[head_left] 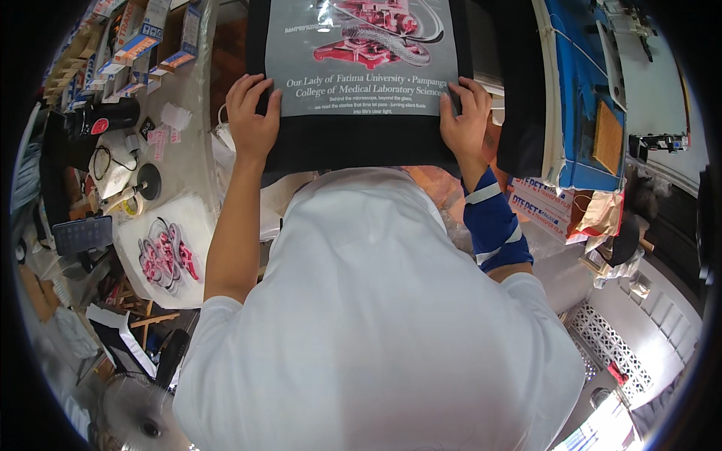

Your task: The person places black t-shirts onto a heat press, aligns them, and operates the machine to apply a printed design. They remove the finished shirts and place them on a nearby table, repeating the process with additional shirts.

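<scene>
A clear film sheet [361, 104] with a pink and grey machine picture and white lettering lies on a black cloth [342, 143] in front of me. My left hand [253, 116] rests at the cloth's left edge, thumb beside the film's lower left corner. On the opposite side, my right hand [468, 120] touches the right edge, thumb near the film's lower right corner. Both hands have thumb and fingers apart, the fingers slightly bent. The cloth's far end is out of view. A blue sleeve [490, 214] with white stripes covers my right forearm.
On the left table, a stack of printed sheets [159, 255] lies near a phone [83, 234], with cardboard boxes [143, 34] farther back. A blue-sided machine [575, 90] stands at right, above a white printed box [540, 207]. A fan [143, 410] stands at lower left.
</scene>
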The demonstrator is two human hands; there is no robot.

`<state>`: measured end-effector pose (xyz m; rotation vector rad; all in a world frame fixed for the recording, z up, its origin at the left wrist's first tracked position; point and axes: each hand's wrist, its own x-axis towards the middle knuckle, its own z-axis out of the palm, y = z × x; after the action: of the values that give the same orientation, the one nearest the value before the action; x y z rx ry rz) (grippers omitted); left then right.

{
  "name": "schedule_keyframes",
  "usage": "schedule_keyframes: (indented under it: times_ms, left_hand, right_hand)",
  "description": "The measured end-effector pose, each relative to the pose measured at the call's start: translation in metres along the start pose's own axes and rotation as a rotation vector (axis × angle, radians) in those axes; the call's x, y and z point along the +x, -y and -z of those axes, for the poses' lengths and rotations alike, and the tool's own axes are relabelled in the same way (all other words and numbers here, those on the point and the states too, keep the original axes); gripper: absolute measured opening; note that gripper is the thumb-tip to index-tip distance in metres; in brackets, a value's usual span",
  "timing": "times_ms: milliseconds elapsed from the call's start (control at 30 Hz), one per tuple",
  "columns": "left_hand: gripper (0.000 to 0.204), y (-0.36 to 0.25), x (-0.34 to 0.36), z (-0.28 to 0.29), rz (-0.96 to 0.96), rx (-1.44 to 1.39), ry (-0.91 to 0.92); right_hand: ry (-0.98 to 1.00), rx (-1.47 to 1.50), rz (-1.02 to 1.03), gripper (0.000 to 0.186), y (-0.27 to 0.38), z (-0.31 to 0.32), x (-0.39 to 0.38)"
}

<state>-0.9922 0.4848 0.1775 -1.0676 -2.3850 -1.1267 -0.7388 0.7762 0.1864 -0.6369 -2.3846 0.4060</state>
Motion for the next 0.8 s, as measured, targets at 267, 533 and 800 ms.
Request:
schedule_keyframes:
  times_ms: [267,533,800]
  left_hand:
    - [0.023,-0.0005,0.0002,-0.0007,-0.006,-0.022,0.001]
    - [0.022,-0.0011,0.0003,-0.0024,-0.004,-0.014,-0.003]
    - [0.023,-0.0008,0.0007,-0.0016,0.009,-0.02,0.022]
  right_hand:
    - [-0.021,-0.001,-0.004,0.025,-0.0023,-0.0005,-0.0029]
    - [-0.029,-0.005,0.006,0.026,-0.0019,-0.0008,-0.0019]
    - [-0.031,-0.016,0.013,0.026,0.0009,0.0009,0.0008]
